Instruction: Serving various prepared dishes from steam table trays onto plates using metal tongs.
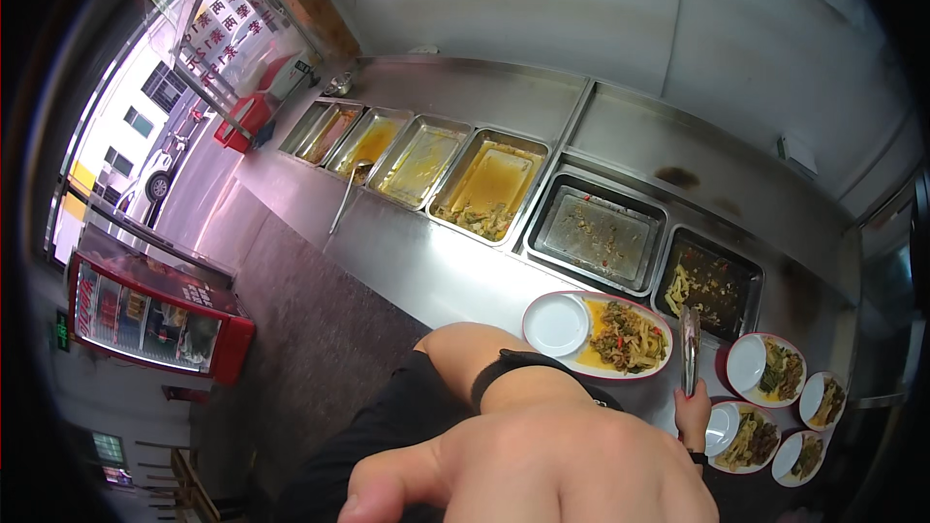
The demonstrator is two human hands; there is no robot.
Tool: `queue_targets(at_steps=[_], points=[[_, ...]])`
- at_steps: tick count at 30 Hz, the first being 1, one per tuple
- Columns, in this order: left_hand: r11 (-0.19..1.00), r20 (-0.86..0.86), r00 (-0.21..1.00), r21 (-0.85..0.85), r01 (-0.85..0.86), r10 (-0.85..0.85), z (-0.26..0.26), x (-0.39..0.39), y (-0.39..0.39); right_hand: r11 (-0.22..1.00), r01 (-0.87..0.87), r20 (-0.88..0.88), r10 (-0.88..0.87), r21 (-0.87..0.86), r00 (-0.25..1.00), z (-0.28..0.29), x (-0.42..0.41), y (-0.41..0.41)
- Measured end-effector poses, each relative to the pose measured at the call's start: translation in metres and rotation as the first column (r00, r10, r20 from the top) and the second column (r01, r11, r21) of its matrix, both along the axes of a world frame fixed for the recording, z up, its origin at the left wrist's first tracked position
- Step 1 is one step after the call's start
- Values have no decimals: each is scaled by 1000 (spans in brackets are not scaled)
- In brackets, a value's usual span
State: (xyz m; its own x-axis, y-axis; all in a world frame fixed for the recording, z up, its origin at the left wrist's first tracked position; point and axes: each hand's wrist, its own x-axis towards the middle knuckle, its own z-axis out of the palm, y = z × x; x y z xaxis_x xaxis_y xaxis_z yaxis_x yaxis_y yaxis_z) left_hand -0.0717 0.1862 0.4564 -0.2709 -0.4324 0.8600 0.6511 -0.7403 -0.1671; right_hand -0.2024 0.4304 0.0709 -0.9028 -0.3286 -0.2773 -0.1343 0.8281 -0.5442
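Observation:
My left hand is raised very close to the camera, its back and thumb filling the bottom of the view. Most of its fingers run out of frame, so its grip is hidden. A dark band circles that arm. Farther right, my right hand grips metal tongs, whose tips reach the near edge of a dark metal pan with scraps of vegetables. Left of the tongs sits a red-rimmed white oval plate. Mixed meat and vegetables in yellowish sauce lie beside its plain round section.
Smaller filled plates cluster at the counter's right end. Another metal pan holds scraps; steel food trays with oily remains line the counter leftward. A ladle rests in one. A red-framed display fridge stands across the floor.

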Motion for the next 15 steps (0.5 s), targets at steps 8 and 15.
queue_targets(at_steps=[8, 15], points=[[999, 204, 978, -26, 37, -31, -1, 16, -4, 1000, -13, -7, 13, 18, 1000, -8, -1, 3], [993, -62, 995, -85, -82, 77, -10, -4, -13, 999, 24, 10, -24, 23, 1000, -4, 4, 4]])
